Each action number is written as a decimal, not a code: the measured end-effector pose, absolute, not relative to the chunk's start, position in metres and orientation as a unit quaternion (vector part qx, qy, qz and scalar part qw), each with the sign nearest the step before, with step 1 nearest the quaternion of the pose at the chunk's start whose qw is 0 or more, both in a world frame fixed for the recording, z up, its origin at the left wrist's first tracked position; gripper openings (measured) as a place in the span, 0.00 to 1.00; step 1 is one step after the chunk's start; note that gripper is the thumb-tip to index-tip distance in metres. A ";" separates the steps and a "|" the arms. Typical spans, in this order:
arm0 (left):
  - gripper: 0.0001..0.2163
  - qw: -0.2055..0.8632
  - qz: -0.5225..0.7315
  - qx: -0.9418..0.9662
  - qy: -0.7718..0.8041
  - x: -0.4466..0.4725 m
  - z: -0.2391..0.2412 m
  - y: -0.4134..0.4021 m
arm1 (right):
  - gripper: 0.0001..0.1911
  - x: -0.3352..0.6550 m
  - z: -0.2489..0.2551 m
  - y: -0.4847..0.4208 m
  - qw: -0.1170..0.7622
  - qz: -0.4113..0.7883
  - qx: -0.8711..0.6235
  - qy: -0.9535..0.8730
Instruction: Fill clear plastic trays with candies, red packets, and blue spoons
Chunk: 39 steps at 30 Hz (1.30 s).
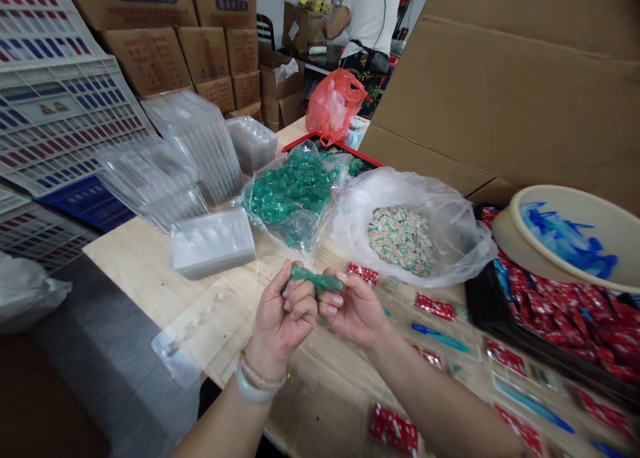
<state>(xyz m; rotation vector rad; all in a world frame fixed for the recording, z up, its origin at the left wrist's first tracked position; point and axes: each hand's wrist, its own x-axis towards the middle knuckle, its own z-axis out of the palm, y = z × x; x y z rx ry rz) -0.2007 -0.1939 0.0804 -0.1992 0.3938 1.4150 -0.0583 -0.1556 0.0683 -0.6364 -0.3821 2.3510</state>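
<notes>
Over the near part of the wooden table, my left hand [286, 311] and my right hand [353, 306] hold a green translucent wrapped piece [315, 280] between them. Fingers of each hand are closed on one end, and its middle looks narrowed, as if twisted. What is inside the wrap I cannot make out. Just beyond lies an open clear bag [293, 188] full of similar green pieces. Right of that, a whitish plastic bag [450, 238] contains many small striped pieces [401, 240]. Below my hands, clear trays hold red dotted packets [435, 307] and blue pen-shaped items [440, 338].
Stacked clear plastic trays [214, 243] stand at left, near crates [55, 105] and cartons [147, 58]. At right, a cream basin [513, 225] of blue items rests on a black tray [487, 311] of red packets. A red bag [333, 105] and a person [370, 18] are behind.
</notes>
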 end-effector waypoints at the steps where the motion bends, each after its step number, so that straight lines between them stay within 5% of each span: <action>1: 0.09 0.710 0.681 -0.070 0.165 -0.210 0.082 -0.196 | 0.11 -0.053 0.067 -0.157 0.357 0.889 -0.247 -0.147; 6: 0.08 0.716 0.676 0.012 0.172 -0.238 0.087 -0.200 | 0.08 -0.028 0.049 -0.154 0.415 0.837 -0.299 -0.194; 11: 0.02 0.760 0.577 0.030 0.299 -0.227 0.054 -0.198 | 0.11 -0.034 0.025 -0.130 0.310 0.788 -0.387 -0.366; 19: 0.08 0.686 0.494 0.193 0.497 -0.225 -0.002 -0.188 | 0.13 -0.053 -0.012 -0.090 0.125 0.661 -0.474 -0.568; 23: 0.09 0.617 0.456 0.259 0.587 -0.228 -0.015 -0.181 | 0.02 -0.059 -0.024 -0.082 0.118 0.495 -0.472 -0.720; 39: 0.08 0.613 0.315 0.357 0.631 -0.224 -0.021 -0.181 | 0.14 -0.065 -0.006 -0.112 -0.036 0.139 -0.411 -0.900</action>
